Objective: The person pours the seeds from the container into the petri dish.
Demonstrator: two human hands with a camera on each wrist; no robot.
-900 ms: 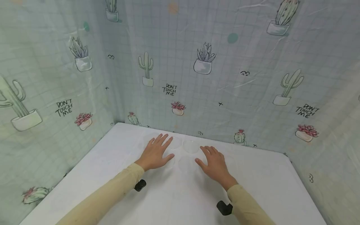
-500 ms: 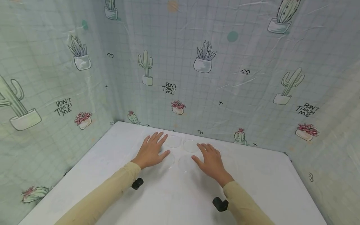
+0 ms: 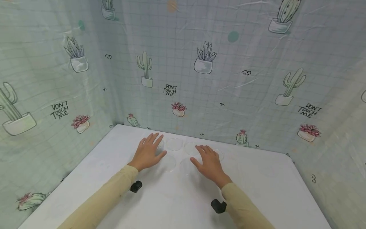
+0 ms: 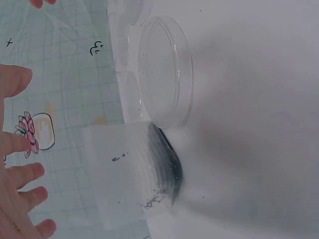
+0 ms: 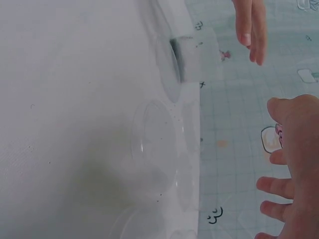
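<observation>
My left hand (image 3: 148,150) lies palm down with spread straight fingers over the white table (image 3: 257,190) and holds nothing. My right hand (image 3: 208,159) is spread the same way, a little to the right. Several clear shallow round dishes lie around and between them, among them one dish (image 3: 174,144) beyond the hands and another dish (image 3: 168,163) between them. In the left wrist view a clear dish (image 4: 167,74) lies next to a clear cup (image 4: 134,174) with a dark smear at its base, below my fingers (image 4: 22,199). The right wrist view shows a dish (image 5: 154,144) and that cup (image 5: 197,57).
A cloth printed with cacti (image 3: 228,79) walls the table at the back, left and right. Black wrist mounts (image 3: 136,186) (image 3: 218,206) sit under both beige sleeves. The table's rounded right corner (image 3: 288,156) is close to the cloth.
Both hands have shifted a little to the left and farther out over the dishes, still flat and spread. The dishes have not moved.
</observation>
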